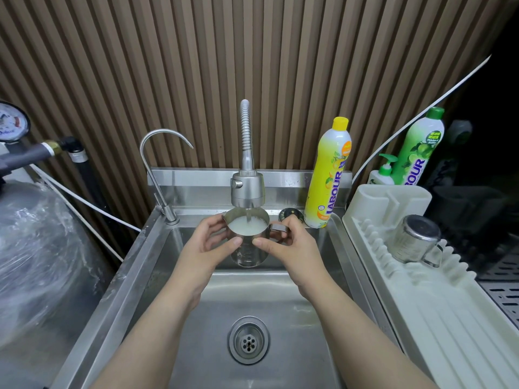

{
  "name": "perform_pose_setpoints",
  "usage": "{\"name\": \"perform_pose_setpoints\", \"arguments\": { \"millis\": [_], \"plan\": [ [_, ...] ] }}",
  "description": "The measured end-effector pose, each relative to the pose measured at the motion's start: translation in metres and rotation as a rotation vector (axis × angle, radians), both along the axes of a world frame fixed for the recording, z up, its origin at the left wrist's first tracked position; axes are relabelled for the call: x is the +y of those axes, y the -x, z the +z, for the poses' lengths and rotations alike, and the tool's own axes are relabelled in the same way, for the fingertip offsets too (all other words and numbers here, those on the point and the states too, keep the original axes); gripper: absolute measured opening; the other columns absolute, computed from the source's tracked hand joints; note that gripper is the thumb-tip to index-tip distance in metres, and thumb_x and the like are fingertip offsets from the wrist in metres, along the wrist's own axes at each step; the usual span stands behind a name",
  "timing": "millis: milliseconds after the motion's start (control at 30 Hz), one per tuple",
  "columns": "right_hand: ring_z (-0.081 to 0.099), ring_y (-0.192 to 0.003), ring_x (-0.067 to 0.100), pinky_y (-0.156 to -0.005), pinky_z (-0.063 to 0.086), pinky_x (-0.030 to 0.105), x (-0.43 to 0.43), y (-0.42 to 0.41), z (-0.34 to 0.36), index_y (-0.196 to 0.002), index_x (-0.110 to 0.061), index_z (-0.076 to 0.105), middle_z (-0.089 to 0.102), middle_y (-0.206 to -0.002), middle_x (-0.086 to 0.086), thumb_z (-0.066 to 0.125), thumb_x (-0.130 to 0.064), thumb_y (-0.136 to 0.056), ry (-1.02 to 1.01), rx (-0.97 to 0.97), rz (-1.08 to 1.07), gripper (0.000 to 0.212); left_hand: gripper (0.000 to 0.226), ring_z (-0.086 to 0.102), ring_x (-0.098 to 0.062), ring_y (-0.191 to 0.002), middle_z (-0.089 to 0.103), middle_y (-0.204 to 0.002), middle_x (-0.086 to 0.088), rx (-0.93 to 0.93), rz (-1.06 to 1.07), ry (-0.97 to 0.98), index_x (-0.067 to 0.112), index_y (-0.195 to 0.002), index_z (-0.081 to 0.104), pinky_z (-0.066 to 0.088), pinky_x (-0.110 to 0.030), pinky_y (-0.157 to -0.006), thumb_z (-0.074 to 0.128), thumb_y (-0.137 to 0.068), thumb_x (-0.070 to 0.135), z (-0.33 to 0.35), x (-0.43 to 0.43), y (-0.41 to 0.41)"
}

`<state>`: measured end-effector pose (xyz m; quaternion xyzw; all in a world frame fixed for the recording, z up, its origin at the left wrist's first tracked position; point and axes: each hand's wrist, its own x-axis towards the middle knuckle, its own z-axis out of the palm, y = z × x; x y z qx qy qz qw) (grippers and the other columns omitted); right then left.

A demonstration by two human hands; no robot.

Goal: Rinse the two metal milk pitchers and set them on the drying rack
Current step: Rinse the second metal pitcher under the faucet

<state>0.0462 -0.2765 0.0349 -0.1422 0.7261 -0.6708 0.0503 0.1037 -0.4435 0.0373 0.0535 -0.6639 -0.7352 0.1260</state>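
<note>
- Sink [157,276]: open basin around the drain [248,340], below the hands.
- Left hand [209,244] and right hand [292,242] both grip the pitcher [247,254], which is upright at the basin's back, handle right, spout left.
- Faucet [247,189] sits just above its rim, streaming in.
- Second pitcher [412,238] is inverted on the rack [438,318], right of the sink.

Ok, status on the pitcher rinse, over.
Left hand and right hand grip round steel milk pitcher under running silver spray tap. Second steel pitcher upside down on white plastic drying rack. Nothing blocking.
</note>
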Motion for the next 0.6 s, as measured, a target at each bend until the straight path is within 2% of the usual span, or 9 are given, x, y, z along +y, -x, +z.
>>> {"name": "perform_pose_setpoints", "arguments": {
  "millis": [200,400,600],
  "plan": [
    [0.056,-0.064,-0.002,-0.069,0.046,0.022,0.0007,0.0,-0.0013,-0.073,-0.02,0.048,0.062,-0.06,-0.024,0.083,-0.021,-0.066,-0.002,-0.018,0.008,0.036,0.056,0.059,-0.015,-0.117,0.063,-0.122,0.004,-0.017,0.006,0.01,0.024,-0.116,0.058,0.046,-0.042,-0.102,0.074,-0.063,0.021,-0.0011,0.0001,-0.0017],
    [0.059,-0.073,0.009,-0.074,0.051,0.028,-0.0003,-0.0017,-0.0013,-0.083,-0.008,0.051,0.064,-0.075,-0.008,0.084,-0.023,-0.065,0.008,-0.036,0.007,0.04,0.05,0.059,-0.016,-0.117,0.062,-0.124,0.002,-0.021,0.017,0.022,0.018,-0.122,0.055,0.045,-0.044,-0.103,0.07,-0.076,0.006,-0.0028,-0.0011,-0.0016],
    [0.058,-0.073,0.009,-0.073,0.05,0.027,-0.0014,-0.0011,-0.0039,-0.084,-0.005,0.051,0.063,-0.075,-0.007,0.084,-0.022,-0.065,0.014,-0.045,0.007,0.042,0.058,0.059,-0.014,-0.116,0.063,-0.12,0.007,-0.025,0.019,0.015,0.024,-0.117,0.057,0.047,-0.041,-0.1,0.075,-0.063,0.023,-0.0032,-0.0005,-0.003]
  ]
}}
